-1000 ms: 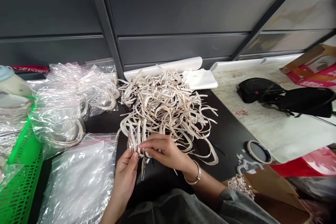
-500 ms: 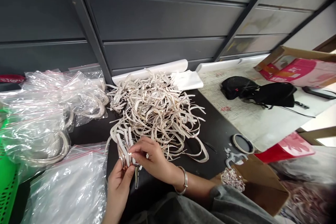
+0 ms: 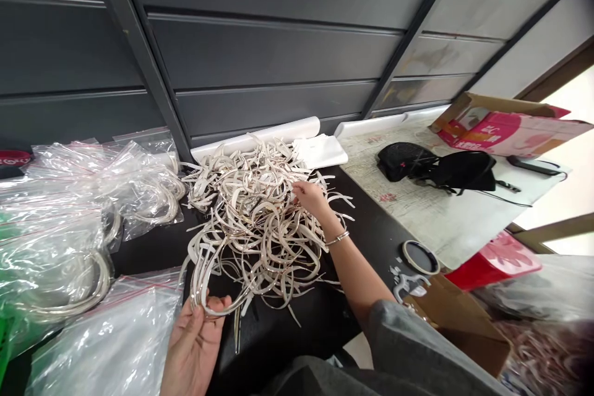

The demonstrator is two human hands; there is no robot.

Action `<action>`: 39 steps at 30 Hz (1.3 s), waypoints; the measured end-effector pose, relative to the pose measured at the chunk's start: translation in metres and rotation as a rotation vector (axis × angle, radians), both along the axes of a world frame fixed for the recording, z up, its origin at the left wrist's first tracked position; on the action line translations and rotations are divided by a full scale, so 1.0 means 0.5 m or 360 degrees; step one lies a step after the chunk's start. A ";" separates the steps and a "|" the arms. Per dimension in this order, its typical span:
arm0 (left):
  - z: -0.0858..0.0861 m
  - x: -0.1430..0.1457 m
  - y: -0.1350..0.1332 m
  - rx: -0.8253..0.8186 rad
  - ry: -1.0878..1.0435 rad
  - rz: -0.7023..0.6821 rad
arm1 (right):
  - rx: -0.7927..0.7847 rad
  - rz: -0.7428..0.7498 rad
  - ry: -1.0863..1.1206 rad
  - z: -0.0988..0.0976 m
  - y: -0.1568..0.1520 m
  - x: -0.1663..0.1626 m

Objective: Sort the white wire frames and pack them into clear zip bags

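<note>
A big tangled pile of pale curved hairbands (image 3: 253, 210) lies on the black table (image 3: 375, 229). My left hand (image 3: 195, 340) is near the front edge, fingers curled around a small stacked bunch of the hairbands (image 3: 204, 278). My right hand (image 3: 310, 197), a bangle on its wrist, reaches into the right side of the pile with its fingers pinching at a band there.
Clear plastic bags (image 3: 78, 216) holding more bands lie at the left, with an empty bag (image 3: 111, 340) in front. A tape roll (image 3: 420, 257) and a cardboard box (image 3: 459, 322) sit at the right. Black pouches (image 3: 436, 167) rest on a pale board.
My right hand left the bunch and reached forward into the pile. My left hand dropped lower, still holding the bunch. The view swung to the right.
</note>
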State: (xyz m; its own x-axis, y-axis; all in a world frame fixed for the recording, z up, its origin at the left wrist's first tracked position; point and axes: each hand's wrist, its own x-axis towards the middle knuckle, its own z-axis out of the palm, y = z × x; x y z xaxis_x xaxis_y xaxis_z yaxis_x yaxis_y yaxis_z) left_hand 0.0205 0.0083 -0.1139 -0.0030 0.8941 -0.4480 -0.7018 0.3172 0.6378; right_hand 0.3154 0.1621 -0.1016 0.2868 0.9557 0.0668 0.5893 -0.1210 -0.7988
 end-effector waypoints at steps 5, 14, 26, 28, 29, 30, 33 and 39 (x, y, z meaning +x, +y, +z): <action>-0.003 -0.005 -0.009 0.0050 0.0019 -0.0062 | 0.0029 0.0040 0.0248 -0.036 0.047 -0.021; 0.011 -0.010 -0.005 -0.0034 -0.0055 0.0018 | 0.0327 0.0255 0.0873 0.045 -0.012 -0.014; -0.004 -0.001 0.005 0.0015 -0.0060 -0.0124 | 0.0084 0.0615 0.1240 -0.001 -0.118 -0.040; -0.001 -0.002 0.005 0.0019 -0.0061 -0.0118 | -0.0131 0.0731 0.0936 -0.010 -0.123 -0.043; 0.002 -0.003 0.005 0.0021 -0.0059 -0.0111 | -0.0194 0.0732 0.0718 -0.009 -0.119 -0.038; 0.004 -0.003 0.005 0.0021 -0.0056 -0.0110 | -0.0196 0.0658 0.0453 -0.004 -0.110 -0.029; 0.012 -0.003 0.005 0.0019 -0.0034 -0.0111 | 0.0059 0.0108 -0.0329 0.021 -0.056 0.016; 0.015 0.000 0.003 0.0014 0.0070 -0.0141 | 0.0122 -0.0084 -0.0497 0.029 0.072 0.080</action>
State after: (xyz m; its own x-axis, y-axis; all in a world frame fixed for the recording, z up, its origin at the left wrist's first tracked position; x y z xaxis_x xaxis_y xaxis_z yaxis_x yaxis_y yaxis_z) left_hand 0.0204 0.0096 -0.1063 0.0568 0.8955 -0.4414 -0.6425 0.3712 0.6704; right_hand 0.3556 0.1982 -0.0871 0.2903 0.9288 0.2304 0.8019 -0.1048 -0.5882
